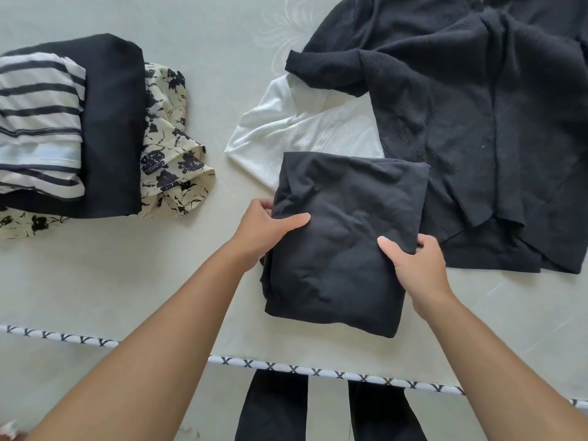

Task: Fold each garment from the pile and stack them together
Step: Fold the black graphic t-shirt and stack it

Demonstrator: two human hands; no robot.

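With the folded black garment (pixel 343 246) gripped at its left edge by the left hand (pixel 264 230) and its right edge by the right hand (pixel 416 265), thumbs on top, near the table's front edge: lift level, grip kept firm, carry to stack (pixel 95 128) at left, set down square.

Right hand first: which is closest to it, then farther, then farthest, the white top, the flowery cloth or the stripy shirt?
From the right hand:
1. White top, above and left of it.
2. Flowery cloth, across on the left.
3. Stripy shirt, at the far left edge.
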